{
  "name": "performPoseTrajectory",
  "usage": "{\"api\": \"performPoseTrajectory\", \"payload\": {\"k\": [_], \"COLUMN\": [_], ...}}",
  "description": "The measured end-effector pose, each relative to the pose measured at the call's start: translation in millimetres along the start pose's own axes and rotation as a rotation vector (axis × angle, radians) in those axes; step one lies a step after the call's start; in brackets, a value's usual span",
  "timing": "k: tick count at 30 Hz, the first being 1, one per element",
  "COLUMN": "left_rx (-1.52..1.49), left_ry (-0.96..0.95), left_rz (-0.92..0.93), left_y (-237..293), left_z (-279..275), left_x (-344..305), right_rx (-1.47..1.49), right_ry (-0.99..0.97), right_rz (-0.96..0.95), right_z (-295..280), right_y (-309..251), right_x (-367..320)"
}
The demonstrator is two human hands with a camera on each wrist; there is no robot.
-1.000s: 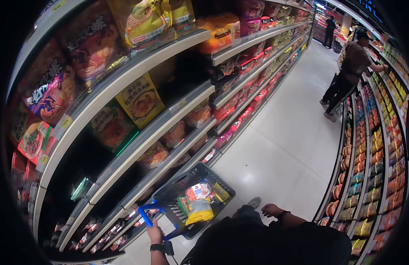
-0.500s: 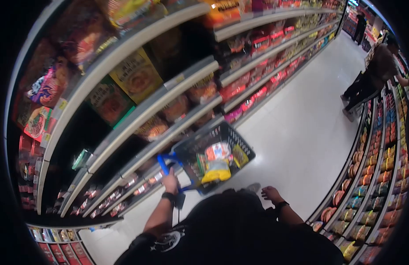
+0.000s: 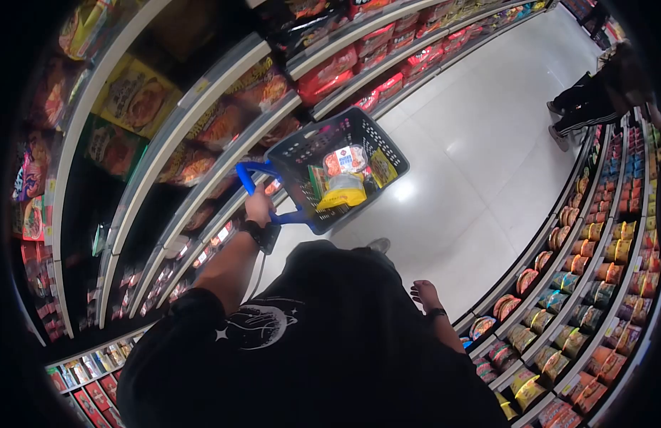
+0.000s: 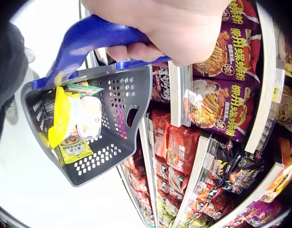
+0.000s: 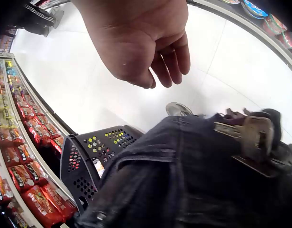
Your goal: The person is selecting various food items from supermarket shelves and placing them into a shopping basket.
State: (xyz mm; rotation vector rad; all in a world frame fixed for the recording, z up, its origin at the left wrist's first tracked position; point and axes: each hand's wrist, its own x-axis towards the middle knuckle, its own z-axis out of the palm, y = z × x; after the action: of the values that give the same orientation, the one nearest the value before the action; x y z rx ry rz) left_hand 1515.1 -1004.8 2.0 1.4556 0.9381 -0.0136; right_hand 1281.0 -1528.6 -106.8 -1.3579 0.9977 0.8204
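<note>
My left hand (image 3: 259, 207) grips the blue handle (image 3: 249, 175) of a dark grey shopping basket (image 3: 295, 148). In the left wrist view the fingers of the left hand (image 4: 160, 33) curl round the same blue handle (image 4: 96, 35). Inside the basket lie a yellow bag (image 3: 342, 194), a white-and-red package (image 3: 345, 160) and a flat yellow-green packet (image 3: 382, 167). My right hand (image 3: 425, 294) hangs beside the body, away from the basket. Seen from the right wrist, the right hand (image 5: 141, 42) holds nothing, its fingers loosely bent.
Shelves (image 3: 195, 93) with bagged noodles run along the left, close to the basket. Curving along the right side are shelves of cup noodles (image 3: 552, 362). A person in dark trousers (image 3: 584, 107) stands farther along the pale floor (image 3: 459, 171) by the right shelves.
The view has shifted along the aisle. Basket and left hand have risen in the head view, with the handle still gripped. The other person now appears nearer the upper right edge.
</note>
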Motion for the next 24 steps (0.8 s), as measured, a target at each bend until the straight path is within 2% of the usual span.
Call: {"api": "performPoseTrajectory", "payload": {"k": [1, 2, 3, 4, 5, 6, 7, 9, 10, 13, 14, 15, 17, 19, 21, 22, 23, 24], "left_rx": [0.029, 0.291, 0.137, 0.285, 0.039, 0.053, 0.146, -0.022, -0.04, -0.173, -0.214, -0.196, -0.094, -0.164, -0.342, -0.351, -0.358, -0.326], "left_ry": [-0.028, -0.05, 0.032, 0.004, 0.021, 0.081, 0.013, -0.014, 0.038, 0.04, -0.008, 0.045, 0.091, 0.068, 0.002, 0.007, 0.015, 0.047], "left_rz": [0.024, 0.224, 0.045, 0.135, -0.05, -0.011, 0.082, -0.009, -0.041, -0.042, -0.035, -0.014, 0.01, 0.051, -0.004, 0.003, 0.022, -0.019], "left_y": [0, -2, 6, 0, 9, 13, 24, 33, 41, 48, 39, 41, 57, 48, 63, 72, 81, 85], "left_z": [8, 19, 34, 42, 57, 74, 86, 111, 127, 162, 169, 184, 211, 235, 264, 280, 295, 309], "left_x": [9, 14, 13, 20, 20, 14, 3, 5, 1, 3, 15, 15, 2, 13, 4, -5, -9, -7], "right_rx": [-0.011, 0.001, 0.041, 0.089, 0.129, 0.168, 0.209, 0.254, 0.233, 0.193, 0.024, -0.086, -0.396, -0.63, -0.702, -0.574, -0.656, -0.55], "right_ry": [-0.008, 0.021, 0.048, 0.064, 0.106, 0.119, 0.12, 0.1, 0.087, 0.061, 0.055, 0.045, 0.023, 0.016, 0.021, -0.069, 0.025, 0.053], "right_rz": [-0.033, -0.079, -0.117, -0.122, -0.142, -0.165, -0.172, -0.191, -0.18, -0.134, -0.182, -0.227, -0.376, -0.455, -0.434, -0.366, -0.493, -0.422], "right_z": [-9, -16, -21, -25, -26, -26, -28, -25, -25, -27, -32, -39, -79, -131, -179, -188, -203, -211], "right_y": [-5, -10, -20, -34, -49, -61, -66, -75, -77, -79, -85, -89, -57, -26, -29, -48, -74, -115], "right_x": [10, 17, 21, 25, 23, 22, 28, 29, 31, 28, 21, 24, 75, 140, 165, 145, 133, 111]}}
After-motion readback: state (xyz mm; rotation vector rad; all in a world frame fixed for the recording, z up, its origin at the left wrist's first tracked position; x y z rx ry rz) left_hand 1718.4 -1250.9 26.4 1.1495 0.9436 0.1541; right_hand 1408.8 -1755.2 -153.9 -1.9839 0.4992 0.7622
